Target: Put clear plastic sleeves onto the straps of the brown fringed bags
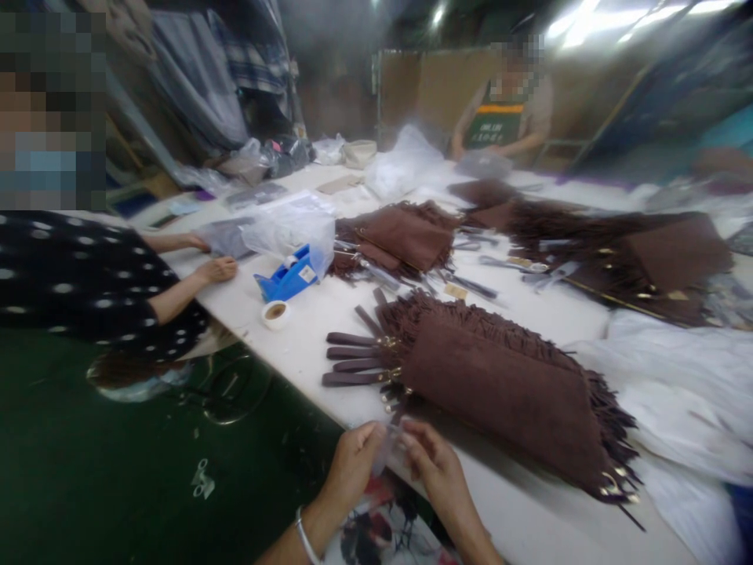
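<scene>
At the table's near edge, my left hand (354, 461) pinches a small piece of clear plastic (387, 450) between thumb and fingers. My right hand (431, 461) has its fingers bent around the other side of the same piece. Its exact kind is too blurred to make out. Just beyond my hands lies a stack of dark brown suede-like fringed bags (500, 392). Several wrist straps (356, 354) with gold-coloured clasps stick out from the stack's left end.
A blue tape dispenser (288, 275) and a tape roll (275, 314) lie left of the stack. More brown fringed bags (405, 235) and clear plastic bags (294, 224) cover the table (311, 345). A co-worker's hand (217, 270) rests at the left edge; another person (503, 118) works across.
</scene>
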The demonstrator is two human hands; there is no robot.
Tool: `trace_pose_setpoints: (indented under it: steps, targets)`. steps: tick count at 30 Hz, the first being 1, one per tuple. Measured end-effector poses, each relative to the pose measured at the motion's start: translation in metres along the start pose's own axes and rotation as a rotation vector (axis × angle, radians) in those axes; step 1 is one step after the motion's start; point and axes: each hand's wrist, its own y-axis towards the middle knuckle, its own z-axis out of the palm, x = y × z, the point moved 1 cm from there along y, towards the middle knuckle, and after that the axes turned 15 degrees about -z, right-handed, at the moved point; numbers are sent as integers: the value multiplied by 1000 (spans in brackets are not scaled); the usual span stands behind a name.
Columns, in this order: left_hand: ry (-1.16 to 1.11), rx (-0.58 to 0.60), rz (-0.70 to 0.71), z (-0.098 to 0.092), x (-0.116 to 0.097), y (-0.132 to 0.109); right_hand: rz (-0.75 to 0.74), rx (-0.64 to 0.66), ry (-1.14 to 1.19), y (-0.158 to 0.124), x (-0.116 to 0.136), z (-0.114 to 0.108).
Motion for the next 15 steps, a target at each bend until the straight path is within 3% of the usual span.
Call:
trace_pose_setpoints:
  steps: [10, 15]
  targets:
    - [-92, -75, 38, 18, -12, 8, -19, -85, -94, 11, 11, 3]
    - [-170, -62, 1, 21, -7, 18, -45, -130, -171, 18, 14, 0]
